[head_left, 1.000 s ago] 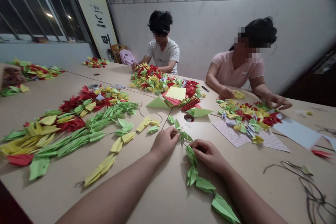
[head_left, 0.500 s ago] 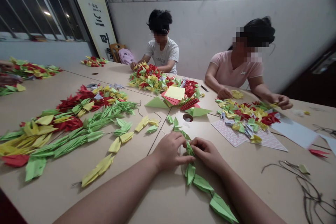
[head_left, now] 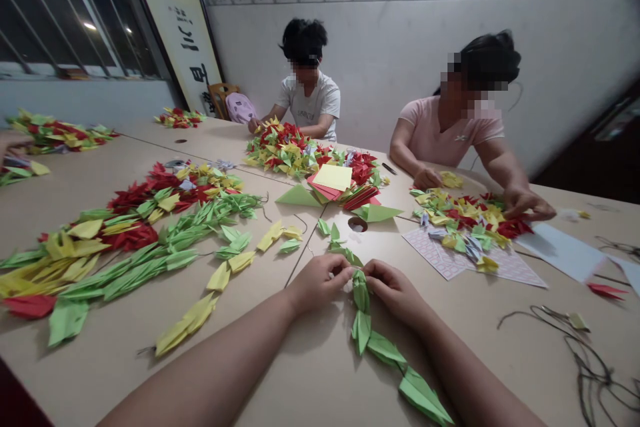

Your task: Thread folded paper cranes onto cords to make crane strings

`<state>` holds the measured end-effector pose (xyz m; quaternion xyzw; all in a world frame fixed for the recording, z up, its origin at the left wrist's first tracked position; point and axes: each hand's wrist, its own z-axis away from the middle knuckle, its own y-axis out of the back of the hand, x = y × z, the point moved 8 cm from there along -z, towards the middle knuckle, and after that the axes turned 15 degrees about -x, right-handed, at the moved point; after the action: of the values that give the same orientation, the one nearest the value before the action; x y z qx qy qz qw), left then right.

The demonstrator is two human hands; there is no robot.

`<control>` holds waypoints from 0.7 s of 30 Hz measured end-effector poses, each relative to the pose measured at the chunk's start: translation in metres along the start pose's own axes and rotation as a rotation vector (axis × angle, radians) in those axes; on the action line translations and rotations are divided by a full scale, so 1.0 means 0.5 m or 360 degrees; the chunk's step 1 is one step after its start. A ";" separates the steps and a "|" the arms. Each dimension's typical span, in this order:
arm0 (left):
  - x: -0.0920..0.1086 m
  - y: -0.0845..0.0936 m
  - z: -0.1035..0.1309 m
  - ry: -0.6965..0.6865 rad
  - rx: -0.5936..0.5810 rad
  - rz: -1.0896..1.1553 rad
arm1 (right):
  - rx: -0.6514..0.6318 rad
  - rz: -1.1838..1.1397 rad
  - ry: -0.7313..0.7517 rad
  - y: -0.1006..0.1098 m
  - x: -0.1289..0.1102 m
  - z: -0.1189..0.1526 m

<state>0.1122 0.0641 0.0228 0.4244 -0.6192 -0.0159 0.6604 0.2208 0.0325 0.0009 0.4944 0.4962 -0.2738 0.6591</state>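
Note:
A garland of folded green paper pieces [head_left: 384,351] runs from between my hands down towards the lower right, its pieces threaded in a row on a dark string. At its upper end, my right hand [head_left: 395,290] is closed, fingertips pinching the top green paper piece [head_left: 361,290]. My left hand [head_left: 320,283] is pinched just left of that piece; what lies between thumb and finger is too small to make out. Just beyond my fingertips, more green folded pieces [head_left: 335,233] lie in a line.
Left of my arm lie a yellow paper strand [head_left: 187,327] and green strands [head_left: 135,273]. Coloured paper squares [head_left: 335,177] sit by a mixed heap [head_left: 285,147]. Black cord [head_left: 593,373] lies at right. Two people sit opposite; another person's hand shows at far left.
My left hand has drawn back slightly left, its thumb and fingers coming together off the green piece. The right hand barely moves. The person at right has lowered a hand onto the paper pile.

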 end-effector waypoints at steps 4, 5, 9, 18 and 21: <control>-0.018 -0.001 -0.002 0.0088 0.0005 0.0191 | 0.0003 0.0020 -0.0004 -0.004 0.001 -0.002; -0.022 -0.001 -0.002 0.0098 0.0011 0.0236 | -0.0011 0.0021 -0.0008 -0.005 0.002 -0.003; -0.030 -0.003 -0.003 0.0131 0.0037 0.0311 | -0.0042 -0.0040 -0.0008 -0.010 0.004 -0.005; -0.036 -0.012 -0.006 0.0082 0.0013 0.0672 | -0.0059 -0.0225 -0.0027 -0.011 0.001 -0.004; -0.036 -0.012 -0.007 0.0061 0.0012 0.0720 | -0.0066 -0.0260 -0.0038 -0.011 0.005 -0.004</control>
<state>0.1143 0.0720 0.0052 0.2774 -0.6860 0.1430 0.6573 0.2163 0.0330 -0.0036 0.4352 0.5325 -0.3223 0.6505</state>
